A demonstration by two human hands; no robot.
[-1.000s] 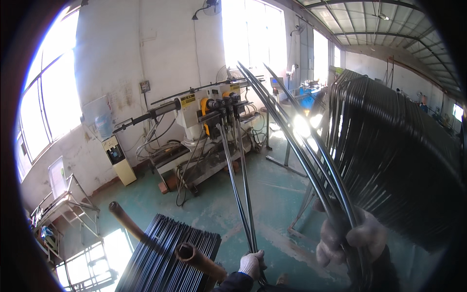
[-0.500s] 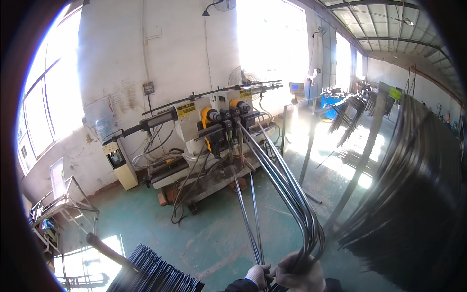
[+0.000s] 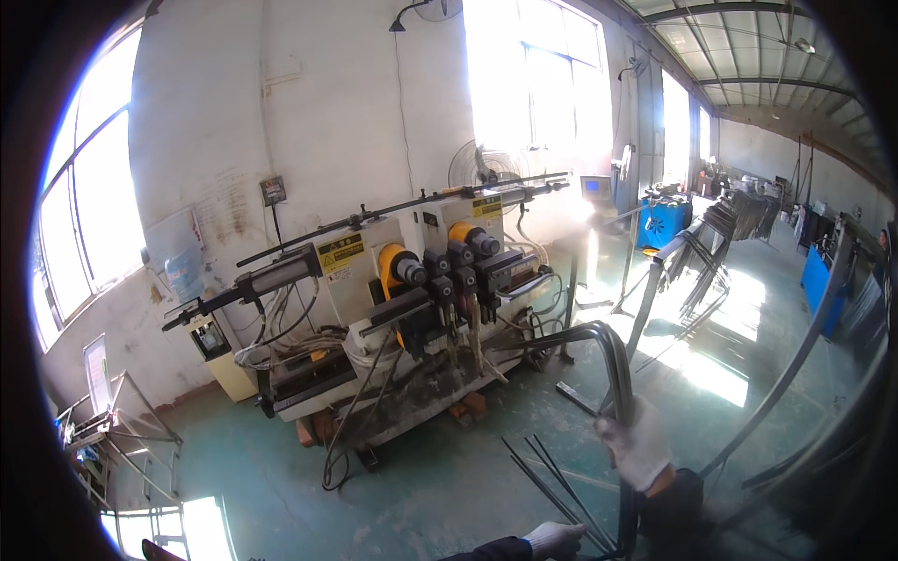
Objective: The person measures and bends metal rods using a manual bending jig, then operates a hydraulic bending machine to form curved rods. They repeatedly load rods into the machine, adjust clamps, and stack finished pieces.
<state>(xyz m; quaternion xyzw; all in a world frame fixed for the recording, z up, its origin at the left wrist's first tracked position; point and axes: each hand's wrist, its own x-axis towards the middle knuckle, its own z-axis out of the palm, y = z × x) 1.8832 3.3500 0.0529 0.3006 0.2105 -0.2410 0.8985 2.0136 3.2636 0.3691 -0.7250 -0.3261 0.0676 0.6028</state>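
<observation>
My right hand (image 3: 640, 445), in a pale work glove, is closed round a bundle of bent dark metal tubes (image 3: 613, 360). The bundle rises from my grip, curves sharply and runs left toward the bending machine. Low at the front edge, my gloved left hand (image 3: 556, 539) is closed on a few thin straight metal tubes (image 3: 554, 491), which slant up and to the left over the floor. The picture's lower edge cuts off part of this hand. Ahead stands the two-headed bending machine (image 3: 369, 266) with yellow-orange collars and black rollers.
A metal frame post (image 3: 823, 309) slants along the right side. Farther back, a rack of dark bent tubes (image 3: 716, 243) stands near a blue machine (image 3: 662, 222). At left are a water dispenser (image 3: 217, 351) and a metal-framed stand (image 3: 131, 421). Hoses (image 3: 351, 425) hang to the floor.
The view has shifted; the large tube stack at right and the pile at lower left have mostly left it. My right hand has risen rightward with the bundle, and my left is lower.
</observation>
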